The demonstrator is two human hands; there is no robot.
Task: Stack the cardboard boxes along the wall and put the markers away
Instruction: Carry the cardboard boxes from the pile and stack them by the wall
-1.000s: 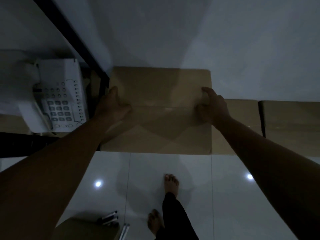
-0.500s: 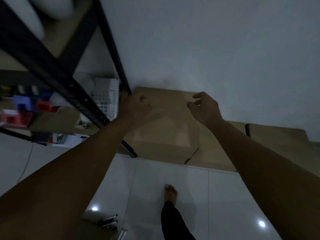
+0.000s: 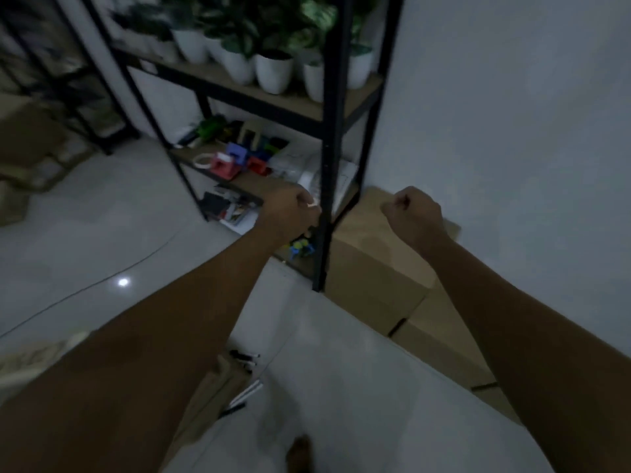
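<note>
A stack of brown cardboard boxes (image 3: pixel 368 268) stands against the white wall, right of the black shelf post. A lower box (image 3: pixel 440 343) lies beside it along the wall. My left hand (image 3: pixel 290 209) hovers in front of the shelf, fingers curled, holding nothing I can see. My right hand (image 3: pixel 415 213) hangs above the top box with curled fingers, not touching it. Several markers (image 3: pixel 244 360) lie on the floor near another cardboard piece (image 3: pixel 211 394) under my left forearm.
A black metal shelf (image 3: pixel 327 138) holds white plant pots (image 3: pixel 273 71) above and coloured items, a tape roll and a white phone lower down. More cardboard (image 3: pixel 24 155) sits at far left. Glossy white floor tiles spread between. My foot (image 3: pixel 300 455) shows at the bottom.
Both hands left the top box and drew back with fingers curled. The view swung up and left, showing the shelf with plants.
</note>
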